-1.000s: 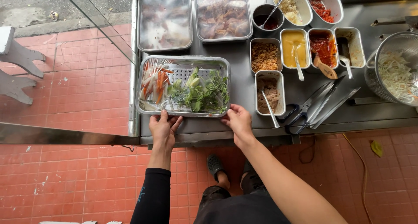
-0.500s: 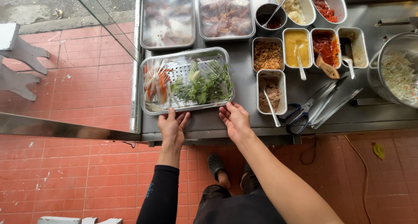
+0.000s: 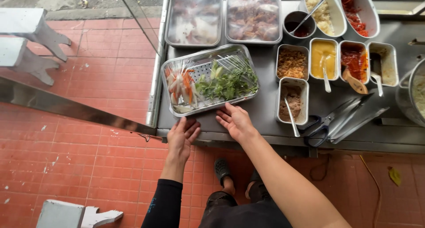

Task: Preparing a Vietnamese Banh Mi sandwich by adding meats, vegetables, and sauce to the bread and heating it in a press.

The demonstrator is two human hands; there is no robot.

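One head-worn camera looks steeply down, fairly near, at the steel counter [image 3: 265,117] and tiled floor [image 3: 88,157].

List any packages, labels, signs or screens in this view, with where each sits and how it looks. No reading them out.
No signs, screens or boxed packages show.
Film-covered trays: two rectangular metal pans at the counter's far edge, sealed under cloudy clear wrap.
Wrapped vegetable tray: tilted metal tray in front of them, clear film over orange-white strips and green herbs; right hand touches its near edge, left hand just below.
Sleeve mark: small blue print on the black left sleeve.
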